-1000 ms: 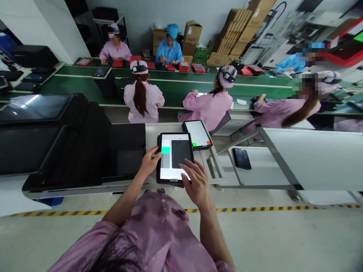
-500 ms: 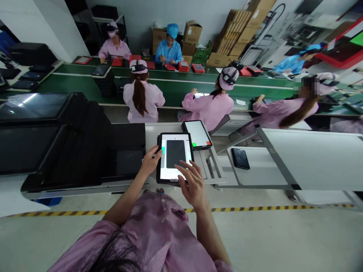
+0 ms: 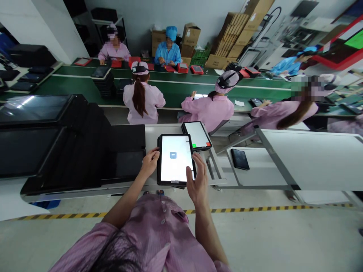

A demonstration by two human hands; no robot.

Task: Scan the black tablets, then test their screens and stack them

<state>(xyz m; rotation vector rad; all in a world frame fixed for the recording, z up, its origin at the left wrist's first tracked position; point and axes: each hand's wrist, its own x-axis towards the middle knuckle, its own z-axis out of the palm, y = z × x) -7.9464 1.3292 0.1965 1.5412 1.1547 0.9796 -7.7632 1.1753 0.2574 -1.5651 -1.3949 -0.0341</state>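
A black-framed tablet [image 3: 172, 170] lies in front of me on top of another dark tablet, whose edge shows beneath it. Its screen is lit white, with a small blue icon near the middle. My left hand [image 3: 150, 161] is closed on the tablet's left edge. At the right edge is my right hand [image 3: 197, 181], its thumb over the lower right of the screen and its fingers apart along the side. Just beyond, to the right, rests a second lit tablet [image 3: 196, 133] with green and red blocks at the bottom of its screen.
Dark tablets in black trays [image 3: 121, 162] are stacked on the left of the bench. A cart [image 3: 261, 162] on the right holds one dark tablet [image 3: 239, 159]. Co-workers sit along a green conveyor table [image 3: 170, 86] ahead. Cardboard boxes [image 3: 229, 41] stand against the wall.
The tablet's screen has gone from a large dark rectangle to white with a blue icon. My right hand has moved off the screen's middle to the right edge. The left thumb has drawn back.
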